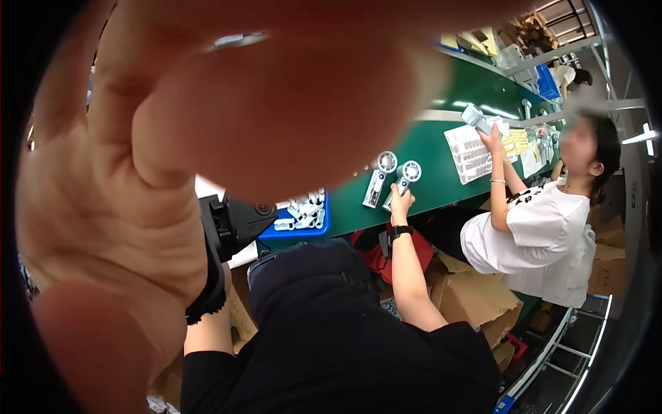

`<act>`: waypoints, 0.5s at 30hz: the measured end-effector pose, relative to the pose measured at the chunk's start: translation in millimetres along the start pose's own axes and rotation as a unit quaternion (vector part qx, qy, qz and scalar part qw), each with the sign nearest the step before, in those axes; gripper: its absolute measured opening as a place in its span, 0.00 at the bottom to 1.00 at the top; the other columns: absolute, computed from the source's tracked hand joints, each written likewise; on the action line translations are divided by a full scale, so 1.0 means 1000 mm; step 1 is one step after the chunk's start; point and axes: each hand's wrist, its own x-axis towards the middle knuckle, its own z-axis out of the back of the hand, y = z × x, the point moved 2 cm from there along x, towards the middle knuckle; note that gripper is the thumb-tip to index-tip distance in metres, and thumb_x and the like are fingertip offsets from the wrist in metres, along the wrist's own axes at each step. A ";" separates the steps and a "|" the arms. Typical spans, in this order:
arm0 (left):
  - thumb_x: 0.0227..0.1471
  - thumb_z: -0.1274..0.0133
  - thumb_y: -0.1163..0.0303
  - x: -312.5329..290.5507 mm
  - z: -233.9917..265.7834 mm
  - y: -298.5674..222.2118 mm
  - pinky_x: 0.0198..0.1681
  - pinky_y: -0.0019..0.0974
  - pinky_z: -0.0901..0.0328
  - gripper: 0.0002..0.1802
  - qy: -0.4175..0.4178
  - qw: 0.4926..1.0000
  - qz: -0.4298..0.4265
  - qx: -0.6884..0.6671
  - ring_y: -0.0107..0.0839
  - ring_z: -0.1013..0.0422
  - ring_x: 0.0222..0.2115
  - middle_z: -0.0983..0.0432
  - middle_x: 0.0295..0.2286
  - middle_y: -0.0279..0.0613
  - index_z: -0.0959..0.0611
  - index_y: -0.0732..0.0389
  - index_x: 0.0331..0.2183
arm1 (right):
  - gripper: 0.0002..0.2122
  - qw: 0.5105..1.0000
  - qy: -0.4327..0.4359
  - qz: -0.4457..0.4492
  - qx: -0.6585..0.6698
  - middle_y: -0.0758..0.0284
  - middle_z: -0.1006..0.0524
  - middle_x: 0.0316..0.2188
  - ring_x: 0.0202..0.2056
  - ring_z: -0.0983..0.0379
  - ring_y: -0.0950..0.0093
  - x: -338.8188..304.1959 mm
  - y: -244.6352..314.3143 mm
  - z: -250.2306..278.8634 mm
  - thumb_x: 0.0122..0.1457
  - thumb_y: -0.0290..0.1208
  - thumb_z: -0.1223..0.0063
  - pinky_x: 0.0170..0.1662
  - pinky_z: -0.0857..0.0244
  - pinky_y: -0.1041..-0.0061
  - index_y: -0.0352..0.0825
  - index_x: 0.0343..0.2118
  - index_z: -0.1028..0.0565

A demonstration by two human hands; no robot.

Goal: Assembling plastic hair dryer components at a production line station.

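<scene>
My left hand (117, 207) is raised very close to the camera and fills the left and upper part of the picture. Its bare palm shows, and the fingers are apart and bent toward me, with a blurred fingertip (296, 117) in the middle. A black strapped device (238, 221) sits at that wrist. Over the green table, my right hand (402, 201) grips a white handheld fan (411, 172) by its handle, its round head pointing away. Just left of it lies a second handheld fan (376, 185).
A blue tray (327, 224) of small white parts stands at the green table's (441, 200) near edge. To the right, a co-worker (545, 221) in white holds another handheld fan (476, 117) above a white moulded tray (471, 153). Cardboard boxes (476, 300) and a red bag (393, 259) are below.
</scene>
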 end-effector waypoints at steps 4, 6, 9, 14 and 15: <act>0.47 0.50 0.52 0.008 0.020 0.046 0.48 0.47 0.43 0.44 -0.027 1.000 -0.010 0.003 0.49 0.41 0.48 0.53 0.53 0.66 0.50 0.65 0.56 | 0.25 0.998 -0.017 0.059 -0.012 0.51 0.40 0.43 0.43 0.38 0.62 0.002 -0.001 -0.007 0.47 0.37 0.43 0.48 0.43 0.69 0.27 0.45 0.33; 0.48 0.50 0.53 -0.012 0.022 0.017 0.48 0.46 0.42 0.43 -0.017 0.999 0.018 -0.023 0.48 0.39 0.47 0.52 0.53 0.66 0.50 0.66 0.56 | 0.29 0.997 -0.043 0.065 0.018 0.51 0.43 0.44 0.43 0.39 0.61 -0.008 -0.009 0.007 0.48 0.38 0.43 0.48 0.44 0.69 0.25 0.49 0.39; 0.48 0.50 0.54 -0.002 -0.051 0.010 0.47 0.44 0.41 0.43 -0.027 0.996 0.077 -0.046 0.47 0.38 0.46 0.52 0.53 0.66 0.50 0.66 0.56 | 0.35 0.993 -0.048 0.102 0.016 0.51 0.44 0.43 0.45 0.43 0.59 -0.012 0.003 0.010 0.48 0.39 0.44 0.49 0.45 0.67 0.22 0.52 0.46; 0.48 0.49 0.57 0.025 -0.069 0.032 0.45 0.40 0.38 0.42 -0.050 0.982 0.170 -0.066 0.44 0.35 0.44 0.50 0.52 0.66 0.50 0.67 0.55 | 0.32 0.994 -0.055 0.095 -0.002 0.51 0.44 0.43 0.46 0.46 0.58 -0.044 0.013 0.008 0.48 0.36 0.44 0.51 0.49 0.66 0.24 0.52 0.45; 0.48 0.49 0.57 0.023 -0.078 0.051 0.45 0.39 0.38 0.42 -0.046 0.980 0.168 -0.096 0.44 0.34 0.43 0.50 0.52 0.66 0.50 0.67 0.55 | 0.31 0.990 -0.099 0.103 -0.011 0.51 0.43 0.43 0.47 0.46 0.58 -0.033 0.013 0.014 0.48 0.35 0.45 0.51 0.50 0.66 0.25 0.52 0.45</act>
